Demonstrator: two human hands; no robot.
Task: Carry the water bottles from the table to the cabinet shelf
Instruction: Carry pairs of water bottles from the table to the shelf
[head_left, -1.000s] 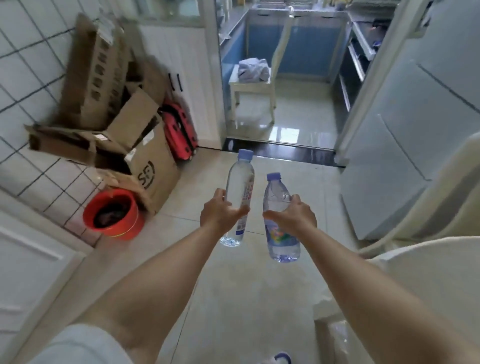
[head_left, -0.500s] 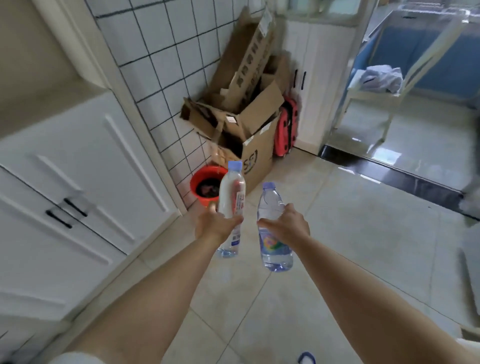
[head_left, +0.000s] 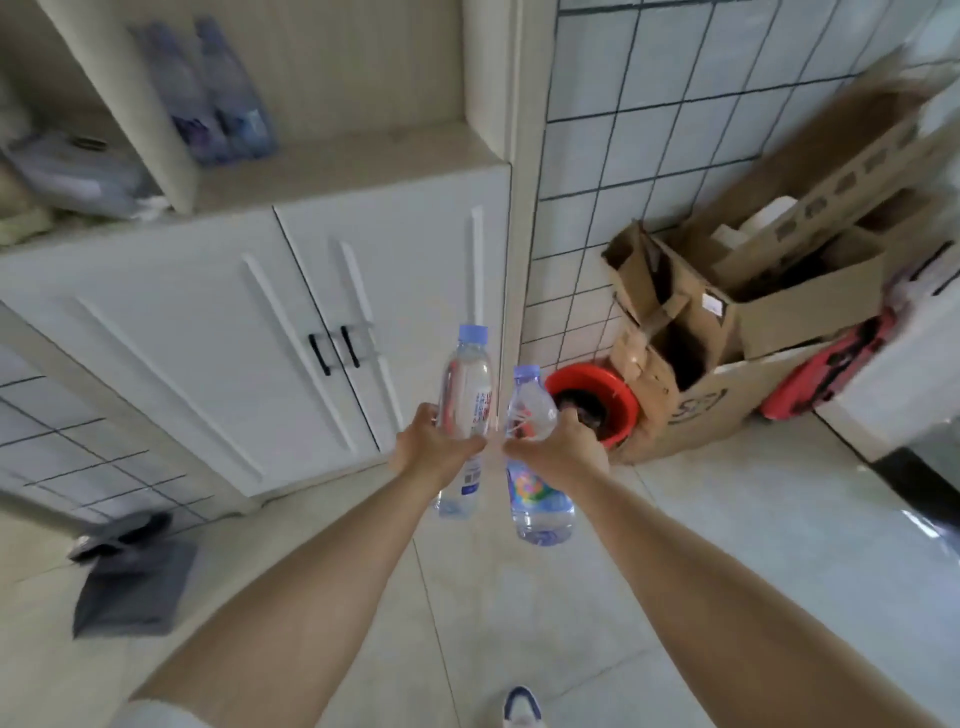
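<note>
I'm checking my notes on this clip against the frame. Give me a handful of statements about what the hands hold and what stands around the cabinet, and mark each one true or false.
1. Each hand holds one water bottle. True: the left hand grips the taller bottle, the right hand the shorter bottle.
2. Both held bottles have lost their caps. False: each has a pale blue cap on.
3. Bottles already stand on the cabinet shelf. True: two shelf bottles are there, blurred.
4. The cabinet doors are open. False: they are closed.
5. A red bucket sits on the floor beside cardboard boxes. True.
</note>
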